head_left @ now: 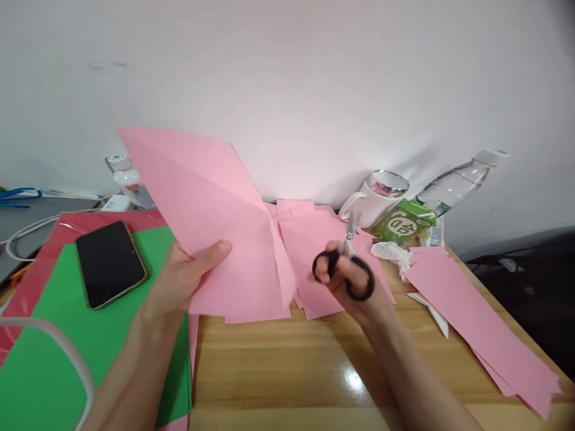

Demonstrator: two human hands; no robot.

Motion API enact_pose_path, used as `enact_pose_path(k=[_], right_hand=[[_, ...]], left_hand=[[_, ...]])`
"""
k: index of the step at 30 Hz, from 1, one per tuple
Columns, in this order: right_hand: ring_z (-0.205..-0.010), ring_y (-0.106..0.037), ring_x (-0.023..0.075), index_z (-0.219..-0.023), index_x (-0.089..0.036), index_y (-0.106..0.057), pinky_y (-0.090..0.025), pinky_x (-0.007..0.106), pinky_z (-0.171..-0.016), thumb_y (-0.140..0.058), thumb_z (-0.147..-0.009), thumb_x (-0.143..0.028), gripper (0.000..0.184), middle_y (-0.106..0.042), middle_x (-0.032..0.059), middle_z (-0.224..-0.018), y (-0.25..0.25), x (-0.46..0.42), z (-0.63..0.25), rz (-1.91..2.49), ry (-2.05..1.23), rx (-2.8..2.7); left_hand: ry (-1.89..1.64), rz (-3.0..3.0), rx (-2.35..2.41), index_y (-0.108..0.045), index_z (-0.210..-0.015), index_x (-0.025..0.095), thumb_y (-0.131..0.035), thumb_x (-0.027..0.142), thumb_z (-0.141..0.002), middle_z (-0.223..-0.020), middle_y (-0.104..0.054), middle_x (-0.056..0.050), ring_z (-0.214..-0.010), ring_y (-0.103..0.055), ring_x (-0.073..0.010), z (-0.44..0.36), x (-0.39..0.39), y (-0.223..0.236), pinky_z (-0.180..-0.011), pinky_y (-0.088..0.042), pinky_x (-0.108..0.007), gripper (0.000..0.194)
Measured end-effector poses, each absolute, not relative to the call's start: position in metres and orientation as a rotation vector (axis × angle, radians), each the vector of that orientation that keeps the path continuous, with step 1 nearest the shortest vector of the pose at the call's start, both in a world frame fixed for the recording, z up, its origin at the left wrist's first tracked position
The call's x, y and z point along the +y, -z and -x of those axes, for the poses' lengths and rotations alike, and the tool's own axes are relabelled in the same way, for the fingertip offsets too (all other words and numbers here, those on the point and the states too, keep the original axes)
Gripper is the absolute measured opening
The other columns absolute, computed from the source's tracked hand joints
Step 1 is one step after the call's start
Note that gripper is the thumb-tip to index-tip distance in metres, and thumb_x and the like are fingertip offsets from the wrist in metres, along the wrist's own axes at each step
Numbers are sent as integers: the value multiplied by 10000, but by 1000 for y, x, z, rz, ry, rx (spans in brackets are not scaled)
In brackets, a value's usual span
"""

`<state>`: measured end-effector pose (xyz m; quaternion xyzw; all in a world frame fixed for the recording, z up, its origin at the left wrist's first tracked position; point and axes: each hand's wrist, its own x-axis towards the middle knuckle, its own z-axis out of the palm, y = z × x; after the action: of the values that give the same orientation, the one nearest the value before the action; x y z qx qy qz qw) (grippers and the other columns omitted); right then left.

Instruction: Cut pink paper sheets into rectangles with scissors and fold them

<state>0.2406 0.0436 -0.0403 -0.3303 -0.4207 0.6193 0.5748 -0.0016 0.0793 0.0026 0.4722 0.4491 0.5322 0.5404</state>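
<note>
My left hand (186,272) is closed on a large folded sheet of pink paper (202,203), thumb on top, holding it raised and tilted over the wooden table (287,365). My right hand (344,278) grips black-handled scissors (345,266), fingers through the loops, blades pointing away toward the wall. The scissors sit just right of the held sheet, above several cut pink pieces (314,239) lying flat on the table.
A black phone (110,263) lies on green paper (54,353) over a red sheet at left. A white mug (375,200), green packet (406,224), tipped water bottle (453,185) and crumpled tissue (393,251) stand at back right. Long pink strips (480,323) cover the right edge.
</note>
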Motion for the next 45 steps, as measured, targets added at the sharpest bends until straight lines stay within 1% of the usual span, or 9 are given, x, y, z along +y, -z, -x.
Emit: enact_pose_path(k=[4,8,13,18,22,24,29,31,45], right_hand=[[-756,-622,173,-971,-228,-553,-472,364,-761,-637,-755,-444,317,-665,37,-836,43,50,-238,926,-1311,-869],[-538,-473,80,-939,-195,-607,-402,213,-516,-765,-602,-380,416,-503,-52,-632,45,49,-233,1045,-1328,-856],[-492,-392,62,-910,-203,-605,-336,177,-423,-776,-582,-244,372,-445,-69,-604,41,48,-239,1273,-718,-875],[-595,-530,103,-882,-195,-571,-448,220,-511,-765,-602,-214,341,-561,-23,-715,37,49,-243,1279,-342,-895],[-743,-617,159,-912,-191,-586,-494,350,-743,-697,-692,-204,247,-634,20,-802,34,45,-240,1196,-140,-914],[-718,-616,162,-919,-197,-602,-492,343,-722,-693,-704,-201,234,-643,15,-768,32,40,-236,1173,-222,-1004],[-620,-591,145,-938,-193,-595,-462,267,-546,-698,-712,-326,281,-665,37,-767,34,31,-223,987,-1308,-1367],[-651,-588,139,-968,-186,-570,-452,255,-556,-698,-713,-353,330,-665,58,-836,40,31,-217,946,-1496,-1363],[-591,-469,116,-803,-188,-579,-415,245,-590,-734,-637,-409,317,-543,0,-697,33,35,-208,929,-1432,-1276]], left_hand=[[-996,-1017,856,-691,-918,196,-728,269,-657,-849,-727,-55,-703,-682,-220,3,70,-4,-592,-569,-298,273],[-801,-1061,819,-704,-885,204,-729,232,-662,-820,-729,-46,-706,-678,-196,6,72,0,-602,-556,-264,227],[-743,-1046,941,-711,-900,174,-726,296,-660,-816,-729,-79,-672,-669,-210,8,82,0,-573,-547,-292,270],[-764,-1006,947,-723,-846,165,-747,284,-631,-818,-733,-88,-656,-670,-201,2,88,2,-580,-541,-285,247],[-914,-966,961,-722,-790,160,-747,266,-630,-760,-735,-66,-611,-666,-181,0,90,1,-566,-542,-263,194],[-993,-943,973,-717,-781,158,-754,260,-621,-749,-735,-60,-598,-664,-175,0,90,1,-540,-541,-248,193],[-1073,-940,953,-712,-850,161,-744,277,-636,-813,-736,-64,-665,-679,-205,-6,88,3,-590,-565,-287,245],[-1091,-947,937,-712,-860,159,-732,271,-654,-821,-735,-63,-681,-681,-205,-9,87,5,-610,-568,-290,235],[-1070,-953,917,-695,-827,180,-726,274,-652,-819,-731,-41,-651,-670,-188,-26,75,10,-550,-544,-264,202]])
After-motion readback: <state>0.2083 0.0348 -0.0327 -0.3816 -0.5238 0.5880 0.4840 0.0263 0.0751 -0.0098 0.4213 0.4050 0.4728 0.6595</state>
